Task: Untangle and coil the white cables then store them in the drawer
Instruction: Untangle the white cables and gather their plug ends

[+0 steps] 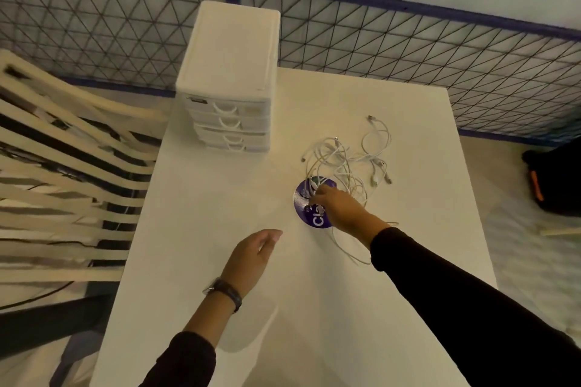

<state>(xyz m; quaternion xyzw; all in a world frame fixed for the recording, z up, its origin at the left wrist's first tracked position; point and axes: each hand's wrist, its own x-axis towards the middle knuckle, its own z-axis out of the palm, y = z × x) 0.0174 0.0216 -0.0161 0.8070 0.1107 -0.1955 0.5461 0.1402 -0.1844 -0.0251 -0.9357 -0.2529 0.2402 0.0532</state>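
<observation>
A loose tangle of white cables lies on the white table, right of centre, with one strand trailing toward me under my right forearm. My right hand reaches into the near edge of the tangle over a purple round sticker, its fingertips on the strands; whether they pinch a cable is hidden. My left hand hovers over the bare table to the left, fingers relaxed, holding nothing. A white drawer unit with several shut drawers stands at the table's far left.
A slatted cream chair stands left of the table. A blue-framed mesh fence runs behind. A black bag with an orange strip lies on the floor at the right.
</observation>
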